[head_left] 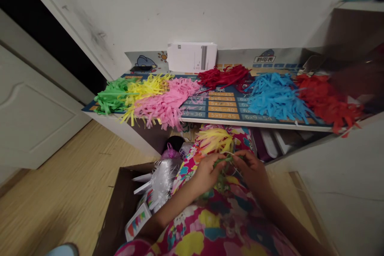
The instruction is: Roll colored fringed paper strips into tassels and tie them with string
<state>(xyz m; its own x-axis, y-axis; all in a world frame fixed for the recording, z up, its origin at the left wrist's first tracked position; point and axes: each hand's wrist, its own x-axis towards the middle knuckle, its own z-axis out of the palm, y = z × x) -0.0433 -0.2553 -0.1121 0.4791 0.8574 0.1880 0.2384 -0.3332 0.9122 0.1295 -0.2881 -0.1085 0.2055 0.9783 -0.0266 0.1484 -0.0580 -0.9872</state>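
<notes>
My left hand (208, 169) and my right hand (251, 167) meet over my lap, both with fingers pinched together on a green paper-strip bundle (222, 163) held between them. A yellow fringed paper bundle (215, 139) sticks up just beyond the hands. My lap is covered by bright flowered cloth (222, 220). On the desk (258, 123) ahead lie piles of cut paper strips: green (112, 95), yellow (147, 88), pink (165, 104), dark red (223, 75), blue (274, 96) and red (325, 102).
A white printed paper (192, 57) leans on the wall behind the desk. A brown cardboard box (120, 204) on the wooden floor (60, 192) at my left holds white shiny strips (160, 182) and a printed card. A white door (33, 112) stands at far left.
</notes>
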